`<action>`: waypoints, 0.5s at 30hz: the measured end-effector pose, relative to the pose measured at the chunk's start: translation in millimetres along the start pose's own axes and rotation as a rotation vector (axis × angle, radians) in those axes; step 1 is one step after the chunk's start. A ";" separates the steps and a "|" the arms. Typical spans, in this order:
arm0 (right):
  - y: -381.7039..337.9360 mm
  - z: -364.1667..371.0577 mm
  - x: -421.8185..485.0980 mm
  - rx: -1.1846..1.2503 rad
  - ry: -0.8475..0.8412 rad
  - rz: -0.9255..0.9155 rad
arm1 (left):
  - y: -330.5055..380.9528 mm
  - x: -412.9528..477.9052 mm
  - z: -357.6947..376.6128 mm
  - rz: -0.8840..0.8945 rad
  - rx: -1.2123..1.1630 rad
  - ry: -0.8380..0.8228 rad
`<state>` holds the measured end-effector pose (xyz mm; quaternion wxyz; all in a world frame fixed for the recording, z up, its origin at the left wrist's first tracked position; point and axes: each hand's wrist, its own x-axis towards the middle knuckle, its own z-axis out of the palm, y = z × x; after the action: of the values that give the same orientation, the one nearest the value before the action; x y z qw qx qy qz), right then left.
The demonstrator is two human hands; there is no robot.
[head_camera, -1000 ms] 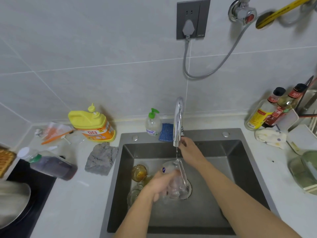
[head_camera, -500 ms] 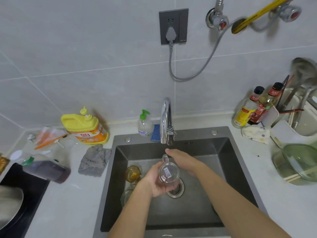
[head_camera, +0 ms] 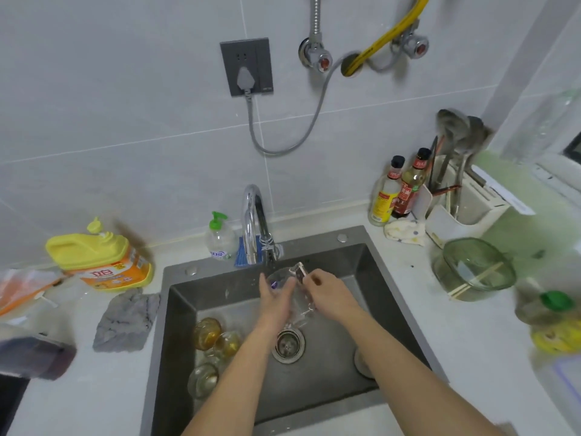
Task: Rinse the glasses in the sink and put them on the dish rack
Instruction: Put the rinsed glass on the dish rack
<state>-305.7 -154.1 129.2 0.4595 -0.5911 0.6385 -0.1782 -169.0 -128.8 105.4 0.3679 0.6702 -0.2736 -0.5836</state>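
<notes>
A clear glass mug (head_camera: 287, 278) with a handle is held under the chrome faucet (head_camera: 253, 221), over the dark steel sink (head_camera: 374, 278). My left hand (head_camera: 273, 302) cups its left side. My right hand (head_camera: 330, 297) grips its right side near the handle. The mug lies tilted, partly hidden by both hands. Several amber and clear glasses (head_camera: 210, 344) lie in the sink's left part, beside the drain (head_camera: 287, 344).
Yellow detergent jug (head_camera: 97, 256) and grey cloth (head_camera: 127, 319) lie left of the sink, a soap pump bottle (head_camera: 218, 237) behind it. Right: sauce bottles (head_camera: 399, 190), white utensil holder (head_camera: 462, 202), green glass bowl (head_camera: 474, 267) with chopsticks, and a patterned cloth (head_camera: 404, 231).
Both hands have raised the mug toward the faucet spout and turned it. My view has swung up and to the right, showing more of the right counter.
</notes>
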 end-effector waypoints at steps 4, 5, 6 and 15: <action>6.4 0.2 -23.4 0.009 0.110 -0.007 | 6.5 -8.6 -10.1 0.078 0.037 -0.113; 6.1 5.0 -31.5 0.053 0.129 -0.007 | 7.4 -12.3 -14.6 0.096 0.077 -0.140; 4.1 9.8 -40.4 0.100 0.154 -0.008 | 9.6 -17.2 -17.6 0.133 0.106 -0.157; 9.0 36.7 -92.3 0.604 0.346 0.096 | 15.2 -43.2 -16.5 0.360 0.237 -0.388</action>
<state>-292.9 -55.6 138.1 0.5064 -0.3588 0.6524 -0.4349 -159.1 -100.4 143.6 0.3253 0.5251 -0.5198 -0.5902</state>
